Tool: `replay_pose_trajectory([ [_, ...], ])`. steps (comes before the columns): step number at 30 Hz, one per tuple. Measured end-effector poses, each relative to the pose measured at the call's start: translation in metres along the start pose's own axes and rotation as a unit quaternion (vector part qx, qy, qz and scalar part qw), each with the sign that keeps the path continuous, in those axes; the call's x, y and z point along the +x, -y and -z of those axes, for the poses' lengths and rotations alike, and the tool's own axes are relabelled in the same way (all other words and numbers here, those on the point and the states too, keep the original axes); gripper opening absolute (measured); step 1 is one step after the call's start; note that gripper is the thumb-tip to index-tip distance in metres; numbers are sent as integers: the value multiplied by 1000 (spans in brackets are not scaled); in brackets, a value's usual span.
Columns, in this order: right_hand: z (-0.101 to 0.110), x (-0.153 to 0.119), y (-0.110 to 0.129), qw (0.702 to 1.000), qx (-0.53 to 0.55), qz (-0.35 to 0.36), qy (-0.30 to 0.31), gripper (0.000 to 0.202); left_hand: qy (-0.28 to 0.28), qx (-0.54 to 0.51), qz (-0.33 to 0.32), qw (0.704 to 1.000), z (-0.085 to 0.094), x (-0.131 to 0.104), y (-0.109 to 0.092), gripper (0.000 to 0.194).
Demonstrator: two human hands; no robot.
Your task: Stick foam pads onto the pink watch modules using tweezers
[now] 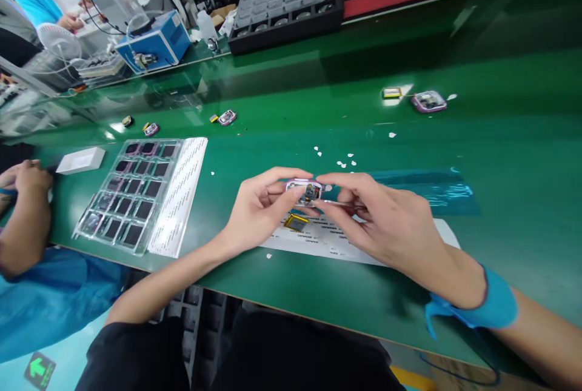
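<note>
My left hand is closed around a small open watch case with a pinkish-purple rim, and its inner electronics face up. A yellow-edged battery hangs or lies just below the case; I cannot tell which. At the case's right edge are the thumb and index finger of my right hand. A slim tool, perhaps tweezers, shows between those fingers, partly hidden. Beneath both hands lies a white printed label sheet. My right wrist wears a blue band.
Left stands a clear tray of dark square parts beside another label sheet. Another open case with its battery lies at the right back. Blue film and white scraps lie around. A co-worker's arm rests at left.
</note>
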State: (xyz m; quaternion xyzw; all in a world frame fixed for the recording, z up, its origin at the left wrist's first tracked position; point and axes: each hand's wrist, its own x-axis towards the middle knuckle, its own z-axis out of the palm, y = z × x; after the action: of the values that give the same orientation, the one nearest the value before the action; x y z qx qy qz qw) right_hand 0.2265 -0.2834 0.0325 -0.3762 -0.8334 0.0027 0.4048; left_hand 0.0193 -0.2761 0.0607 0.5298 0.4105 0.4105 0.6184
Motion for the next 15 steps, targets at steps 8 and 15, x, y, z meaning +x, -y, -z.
replay_pose_trajectory([
  [8,-4,-1,10,1000,-10,24,10,10,7,11,8,1000,10,-11,8,18],
  [15,1,-4,13,996,-53,61,37,17,10,86,-52,995,11,-15,11,20],
])
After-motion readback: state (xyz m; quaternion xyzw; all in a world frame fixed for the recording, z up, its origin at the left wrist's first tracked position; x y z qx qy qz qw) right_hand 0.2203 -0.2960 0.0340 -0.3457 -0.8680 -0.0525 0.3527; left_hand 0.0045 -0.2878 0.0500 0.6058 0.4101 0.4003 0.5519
